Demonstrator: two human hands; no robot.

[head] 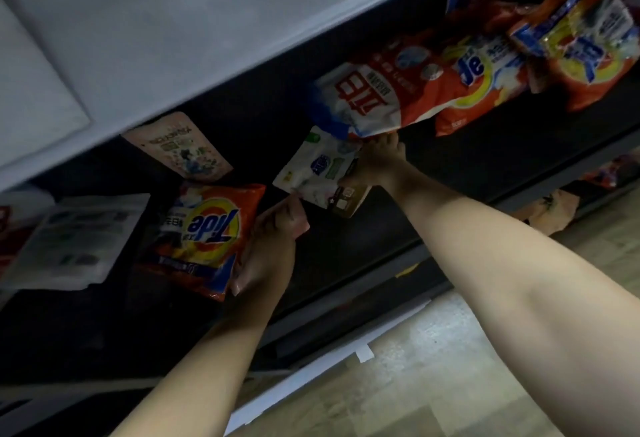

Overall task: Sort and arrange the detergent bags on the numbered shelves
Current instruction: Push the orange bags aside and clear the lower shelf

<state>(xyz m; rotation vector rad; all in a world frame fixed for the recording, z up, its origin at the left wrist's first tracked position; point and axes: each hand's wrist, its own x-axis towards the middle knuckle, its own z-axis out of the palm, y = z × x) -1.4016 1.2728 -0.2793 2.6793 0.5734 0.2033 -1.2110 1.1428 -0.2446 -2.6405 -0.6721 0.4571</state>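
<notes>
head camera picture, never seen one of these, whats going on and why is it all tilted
The camera is worn on a person's head, so the picture tilts with it. Both bare arms reach into a dark shelf where detergent bags lie. The left hand holds the edge of an orange Tide bag. The right hand has its grip on a small white bag, its fingers reaching up to a red and white bag. More orange bags lie farther right.

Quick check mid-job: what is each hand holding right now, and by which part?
The left hand grips the orange Tide bag by its right edge. The right hand pinches the white bag at its right edge.
</notes>
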